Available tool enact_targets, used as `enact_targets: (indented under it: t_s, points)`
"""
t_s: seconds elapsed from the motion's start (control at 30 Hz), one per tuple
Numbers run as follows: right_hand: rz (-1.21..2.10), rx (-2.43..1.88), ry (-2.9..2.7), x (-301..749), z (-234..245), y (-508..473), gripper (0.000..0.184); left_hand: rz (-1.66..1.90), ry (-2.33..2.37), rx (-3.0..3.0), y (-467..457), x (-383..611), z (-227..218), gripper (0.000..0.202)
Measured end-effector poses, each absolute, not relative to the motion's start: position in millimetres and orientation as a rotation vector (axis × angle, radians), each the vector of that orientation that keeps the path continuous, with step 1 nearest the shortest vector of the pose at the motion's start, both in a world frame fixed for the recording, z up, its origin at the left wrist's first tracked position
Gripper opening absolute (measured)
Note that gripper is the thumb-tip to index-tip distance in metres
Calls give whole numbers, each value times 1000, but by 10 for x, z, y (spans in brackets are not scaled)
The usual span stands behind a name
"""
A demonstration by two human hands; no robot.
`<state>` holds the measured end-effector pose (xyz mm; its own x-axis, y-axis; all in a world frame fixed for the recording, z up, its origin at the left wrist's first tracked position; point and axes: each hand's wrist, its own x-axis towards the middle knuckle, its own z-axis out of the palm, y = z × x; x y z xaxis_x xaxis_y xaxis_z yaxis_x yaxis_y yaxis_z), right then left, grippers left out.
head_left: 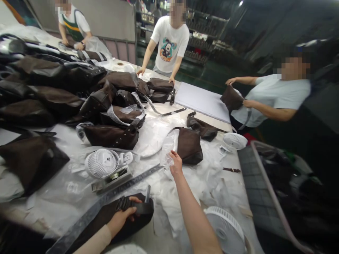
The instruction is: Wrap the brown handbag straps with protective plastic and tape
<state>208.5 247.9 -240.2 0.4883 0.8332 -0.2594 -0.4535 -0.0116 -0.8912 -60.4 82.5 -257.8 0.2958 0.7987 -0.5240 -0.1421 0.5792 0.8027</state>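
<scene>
My left hand (123, 217) is closed around the dark strap (144, 209) of a dark brown handbag (106, 227) lying at the near edge of the table. Farther forward, my right hand (176, 164) pinches a clear plastic wrapping (167, 148). That film lies against the left side of another brown handbag (189, 146), which sits on crumpled white sheets. A long strip in clear plastic (106, 201) runs diagonally beside the near bag.
White fans (102, 163) stand among the bags, one close by my right forearm (225, 225). Brown bags (111, 135) are piled at the left. Several co-workers handle bags across the table (222, 125). A large bin (270, 197) stands at the right.
</scene>
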Motion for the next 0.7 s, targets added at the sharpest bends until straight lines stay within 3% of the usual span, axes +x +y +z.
enact_targets:
  t_s: [0.1, 0.23, 0.5, 0.63, 0.7]
  points:
    - [1204, -1006, -198, 2030, -2241, 1907, 38, 887, 1060, 1049, 911, -532, -2334, 17]
    - [1243, -852, -162, 1876, -2121, 1315, 28, 845, 908, 1273, 1005, -324, -1951, 14]
    - [1218, -743, -64, 1812, -2035, 764, 23, 498, 562, 1291, 923, -57, -1678, 50]
    - [1150, -791, -13, 1896, -2164, 638, 12, 567, 643, 1639, 868, 20, -1720, 28]
    - [1109, -777, -1, 1918, -2230, 604, 13, 671, 659, 1788, 863, 81, -1732, 27]
